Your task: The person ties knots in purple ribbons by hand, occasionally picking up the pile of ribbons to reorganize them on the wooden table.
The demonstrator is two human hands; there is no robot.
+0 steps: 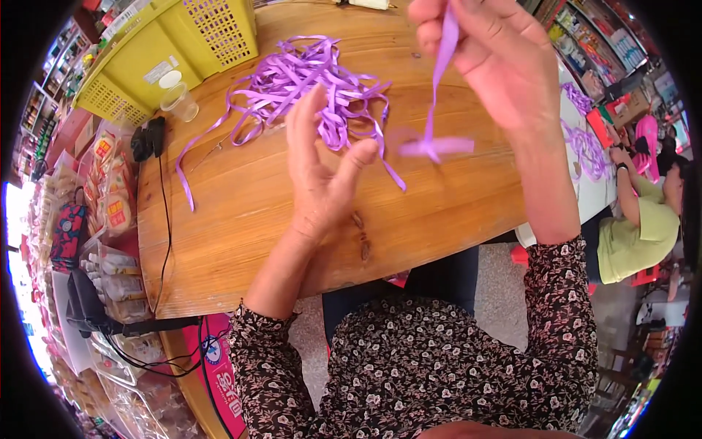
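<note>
My right hand is raised over the far right of the table, its thumb and fingers closed on a purple ribbon. The ribbon hangs straight down from the pinch. Its lower end crosses a short sideways piece, blurred by motion, so I cannot tell whether a knot joins them. Over the middle of the table, my left hand is open, thumb and fingers apart, holding nothing. Behind its fingertips lies a tangled heap of purple ribbons, partly hidden by that hand. One loose ribbon tail trails left across the wood.
A yellow plastic crate stands at the far left of the wooden table, with a clear cup beside it. A black cable runs down the left side. At right, a person in a light green top sits by more purple ribbons.
</note>
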